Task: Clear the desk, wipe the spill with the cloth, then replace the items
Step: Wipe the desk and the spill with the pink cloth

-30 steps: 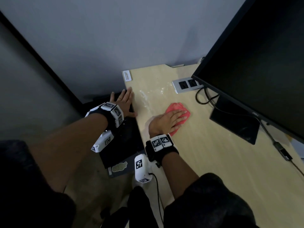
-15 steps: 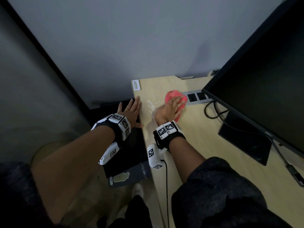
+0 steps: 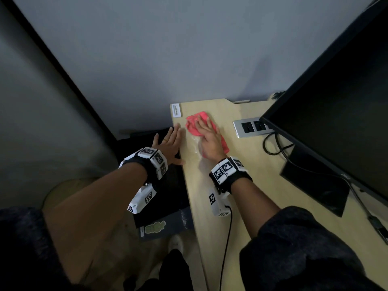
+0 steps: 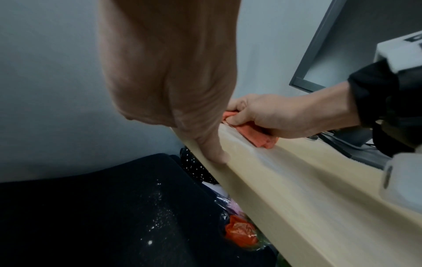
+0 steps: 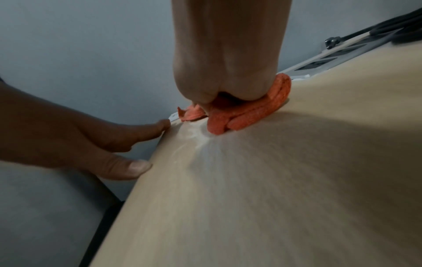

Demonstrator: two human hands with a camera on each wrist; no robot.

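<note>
A pink-red cloth (image 3: 194, 124) lies near the far left corner of the light wooden desk (image 3: 262, 185). My right hand (image 3: 210, 137) lies flat on top of it, fingers straight and spread, pressing it down. A whitish smear of spill (image 3: 197, 143) trails just behind the cloth; the right wrist view shows the smear (image 5: 196, 140) in front of the bunched cloth (image 5: 251, 115). My left hand (image 3: 171, 141) rests open against the desk's left edge with straight fingers, thumb on the rim. In the left wrist view the cloth (image 4: 258, 137) pokes out under my right hand.
A large black monitor (image 3: 336, 101) with its base (image 3: 315, 185) fills the right side. A silver socket panel (image 3: 249, 128) and looped cables (image 3: 275, 145) sit behind the cloth. A white label (image 3: 176, 110) marks the corner. A black container (image 3: 165, 196), speckled white, stands below the left edge.
My right hand has slid the cloth away from me and leftward, from mid-desk to the far left corner. The left hand has stayed at the desk edge.
</note>
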